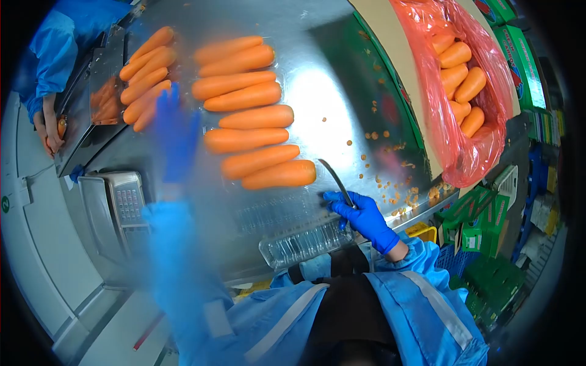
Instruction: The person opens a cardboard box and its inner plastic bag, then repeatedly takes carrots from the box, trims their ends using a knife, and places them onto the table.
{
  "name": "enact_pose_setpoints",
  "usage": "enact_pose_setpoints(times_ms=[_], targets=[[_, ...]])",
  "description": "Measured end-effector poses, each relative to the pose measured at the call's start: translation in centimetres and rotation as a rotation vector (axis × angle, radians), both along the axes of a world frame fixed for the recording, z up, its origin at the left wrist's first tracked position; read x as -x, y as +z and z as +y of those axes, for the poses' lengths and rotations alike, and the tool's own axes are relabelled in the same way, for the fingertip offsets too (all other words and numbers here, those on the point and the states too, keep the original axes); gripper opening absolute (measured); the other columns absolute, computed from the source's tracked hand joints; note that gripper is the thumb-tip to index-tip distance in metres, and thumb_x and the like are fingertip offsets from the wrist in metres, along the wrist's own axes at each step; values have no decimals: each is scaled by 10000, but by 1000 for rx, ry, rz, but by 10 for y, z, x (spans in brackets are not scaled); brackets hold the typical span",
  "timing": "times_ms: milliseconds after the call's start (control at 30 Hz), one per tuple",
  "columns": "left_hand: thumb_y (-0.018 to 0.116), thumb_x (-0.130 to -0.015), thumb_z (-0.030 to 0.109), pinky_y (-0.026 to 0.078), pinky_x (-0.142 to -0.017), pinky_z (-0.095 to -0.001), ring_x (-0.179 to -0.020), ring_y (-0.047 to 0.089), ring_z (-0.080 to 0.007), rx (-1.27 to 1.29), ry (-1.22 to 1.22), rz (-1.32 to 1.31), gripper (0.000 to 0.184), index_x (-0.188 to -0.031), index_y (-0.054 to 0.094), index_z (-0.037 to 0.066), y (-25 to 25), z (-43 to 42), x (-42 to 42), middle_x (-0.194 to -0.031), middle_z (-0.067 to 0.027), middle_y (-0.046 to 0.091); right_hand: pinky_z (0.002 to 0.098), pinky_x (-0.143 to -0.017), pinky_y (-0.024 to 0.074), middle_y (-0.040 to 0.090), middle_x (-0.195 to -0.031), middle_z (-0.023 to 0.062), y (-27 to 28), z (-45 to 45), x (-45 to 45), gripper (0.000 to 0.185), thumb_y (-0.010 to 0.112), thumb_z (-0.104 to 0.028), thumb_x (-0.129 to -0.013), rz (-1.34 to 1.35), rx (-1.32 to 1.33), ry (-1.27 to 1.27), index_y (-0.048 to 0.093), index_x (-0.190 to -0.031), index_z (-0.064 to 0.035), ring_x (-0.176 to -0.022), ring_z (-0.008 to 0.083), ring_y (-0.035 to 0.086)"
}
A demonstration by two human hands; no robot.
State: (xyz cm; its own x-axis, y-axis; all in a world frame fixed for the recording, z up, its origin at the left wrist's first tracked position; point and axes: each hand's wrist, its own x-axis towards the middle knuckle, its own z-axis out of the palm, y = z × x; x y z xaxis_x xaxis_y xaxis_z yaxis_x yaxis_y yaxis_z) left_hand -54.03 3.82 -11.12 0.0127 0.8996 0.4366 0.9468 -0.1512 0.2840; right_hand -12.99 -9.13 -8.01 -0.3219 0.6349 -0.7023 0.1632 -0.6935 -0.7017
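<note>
My left hand [175, 134], in a blue glove, is smeared by motion, with its fingers stretched out. Its fingertips are by the lower end of a group of carrots [144, 88] on the left; whether they touch is hard to tell. In my right hand [366, 221], also gloved in blue, is a knife [336, 178] with a thin, dark, curved blade pointing up and left. A transparent plastic tray [299, 245] lies beneath that hand at the table's near edge. Rows of carrots [256, 118] lie side by side in the middle, with transparent tray edges showing around them.
Carrot trimmings [390, 189] are scattered on the metal table [311, 36]. At right stands a cardboard box [397, 67] lined with red plastic [436, 134], holding several carrots. A scale [125, 198] sits at left. Another person's hands [52, 137] show at upper left.
</note>
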Motion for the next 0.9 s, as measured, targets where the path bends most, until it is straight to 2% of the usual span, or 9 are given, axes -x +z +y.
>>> enact_pose_setpoints(times_ms=[67, 133, 233, 367, 533, 667, 833, 900], targets=[[738, -812, 315, 239, -1142, -466, -1388, 328, -385, 120, -194, -45, 783, -1492, 374, 177, 22, -42, -58, -1510, -169, 355, 230, -623, 515, 695, -1088, 63, -1, -2, -2, 310, 605, -146, -954, 43, -49, -51, 625, -1242, -34, -817, 98, 649], [727, -785, 452, 167, -1148, -541, -1427, 260, -381, 323, -313, 93, 814, -1488, 389, 219, 28, -84, -100, -1535, -148, 326, 230, -621, 513, 693, -1097, 65, -2, -3, -6, 304, 605, -138, -951, 39, -18, -29, 627, -1234, -29, -827, 104, 654], [744, -737, 502, 126, -1132, -600, -1446, 218, -380, 475, -319, 226, 863, -1488, 388, 269, 12, -105, -127, -1551, -133, 299, 229, -616, 511, 692, -1100, 72, 4, -4, -8, 298, 602, -124, -948, 9, 12, 28, 627, -1227, -23, -818, 108, 653], [702, -728, 581, 93, -1125, -612, -1451, 200, -384, 438, -308, 259, 884, -1497, 362, 308, -10, -94, -122, -1564, -130, 270, 228, -600, 509, 699, -1081, 85, 6, -11, -13, 295, 597, -113, -947, 40, -21, -1, 625, -1223, -15, -737, 103, 634], [609, -749, 672, 83, -1126, -585, -1452, 206, -369, 376, -247, 439, 885, -1510, 334, 313, -17, -65, -127, -1567, -115, 272, 237, -597, 516, 697, -1088, 85, 1, -12, -21, 300, 601, -106, -941, 55, 3, -18, 623, -1225, -12, -747, 113, 642], [582, -757, 698, 114, -1112, -560, -1452, 207, -357, 285, -225, 399, 883, -1514, 325, 321, -32, -14, -112, -1569, -98, 276, 238, -604, 522, 694, -1100, 79, -2, -13, -25, 297, 606, -101, -937, 45, 22, -43, 629, -1220, -17, -778, 113, 645], [535, -795, 720, 148, -1096, -586, -1431, 248, -357, 248, -166, 444, 846, -1516, 298, 348, -46, 70, -81, -1563, -89, 287, 236, -616, 526, 695, -1096, 74, -6, -14, -26, 294, 611, -108, -937, 37, -8, -151, 638, -1217, -25, -787, 110, 644], [571, -803, 681, 173, -1085, -599, -1418, 269, -367, 233, -67, 474, 829, -1512, 301, 348, -47, 102, -70, -1552, -106, 298, 237, -620, 528, 694, -1095, 73, -9, -14, -28, 293, 610, -110, -938, 40, -11, -174, 639, -1216, -24, -815, 109, 648]])
